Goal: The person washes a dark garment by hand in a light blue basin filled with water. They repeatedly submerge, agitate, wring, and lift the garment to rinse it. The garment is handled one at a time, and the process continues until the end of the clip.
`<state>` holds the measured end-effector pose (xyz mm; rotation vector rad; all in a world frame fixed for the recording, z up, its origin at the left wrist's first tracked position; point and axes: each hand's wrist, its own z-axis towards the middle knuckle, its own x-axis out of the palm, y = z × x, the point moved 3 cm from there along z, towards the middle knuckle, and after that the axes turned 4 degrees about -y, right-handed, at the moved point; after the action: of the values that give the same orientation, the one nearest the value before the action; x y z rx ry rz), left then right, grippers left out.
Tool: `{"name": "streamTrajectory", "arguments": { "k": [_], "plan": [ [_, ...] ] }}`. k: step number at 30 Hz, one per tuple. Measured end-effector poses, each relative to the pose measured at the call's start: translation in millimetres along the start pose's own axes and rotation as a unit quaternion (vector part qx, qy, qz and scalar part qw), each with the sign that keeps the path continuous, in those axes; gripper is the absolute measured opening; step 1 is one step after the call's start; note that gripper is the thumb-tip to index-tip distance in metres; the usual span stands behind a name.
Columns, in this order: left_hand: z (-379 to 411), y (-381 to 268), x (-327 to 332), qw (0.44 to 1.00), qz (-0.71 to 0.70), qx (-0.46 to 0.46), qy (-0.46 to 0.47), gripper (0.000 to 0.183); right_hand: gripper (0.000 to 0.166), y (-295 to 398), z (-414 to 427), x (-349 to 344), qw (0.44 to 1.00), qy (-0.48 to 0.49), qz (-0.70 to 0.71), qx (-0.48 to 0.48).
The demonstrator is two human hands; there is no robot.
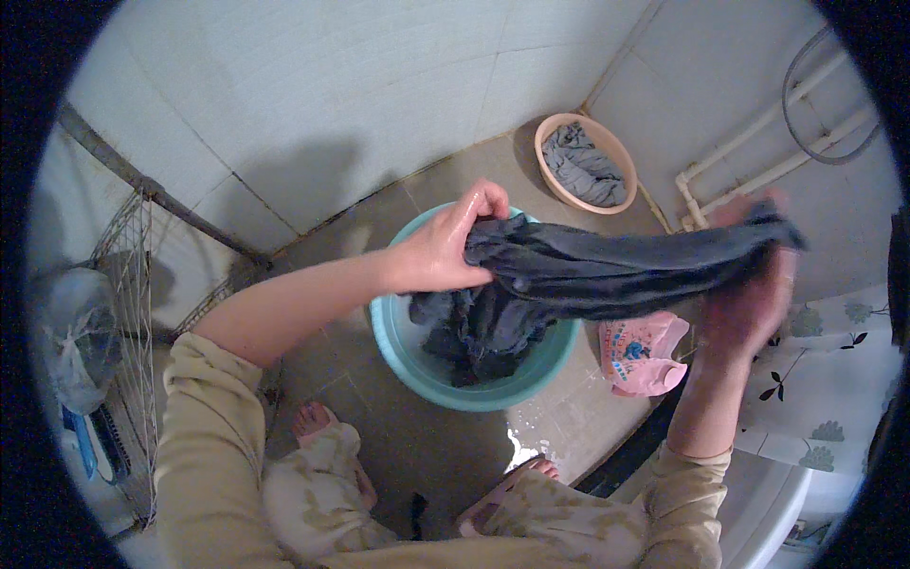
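A wet dark grey garment (pixel 611 263) stretches between my two hands above a turquoise plastic basin (pixel 398 370). My left hand (pixel 455 245) grips its bunched end over the basin's far left part. Out to the right, my right hand (pixel 753 291) holds the other end; it is blurred, and cloth hides part of its fingers. The garment's lower part hangs down into the basin, where cloudy water shows around it. Beside the basin on the right stands a pink plastic detergent bottle (pixel 640 352), partly behind the garment.
A peach plastic basin (pixel 629 156) with grey cloth (pixel 583 167) sits in the far corner. Pipes (pixel 753 153) run along the right wall. At left stands a wire rack (pixel 135 306) with a plastic bag and brushes. A patterned curtain (pixel 817 384) hangs at right above a white rim. The tiled floor is wet.
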<state>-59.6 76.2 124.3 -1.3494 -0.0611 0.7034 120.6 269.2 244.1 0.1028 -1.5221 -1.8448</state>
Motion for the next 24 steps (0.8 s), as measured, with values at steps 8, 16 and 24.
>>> {"name": "streamTrajectory", "arguments": {
  "k": [8,16,24],
  "plan": [
    [-35.2,112.8,-16.6,0.916,0.159,-0.125,0.346,0.061,0.041,-121.3,-70.7,-79.1,0.655,0.5,-0.544,0.16],
    [-39.4,82.7,14.5,0.937,0.245,0.148,0.2,0.033,0.037,-135.9,-99.7,-100.5,0.628,0.562,-0.525,-0.121],
    [-77.7,81.9,54.6,0.893,0.244,0.248,0.285,0.02,0.041,-127.6,-113.6,-97.5,0.564,0.631,-0.506,-0.164]
  ]
}}
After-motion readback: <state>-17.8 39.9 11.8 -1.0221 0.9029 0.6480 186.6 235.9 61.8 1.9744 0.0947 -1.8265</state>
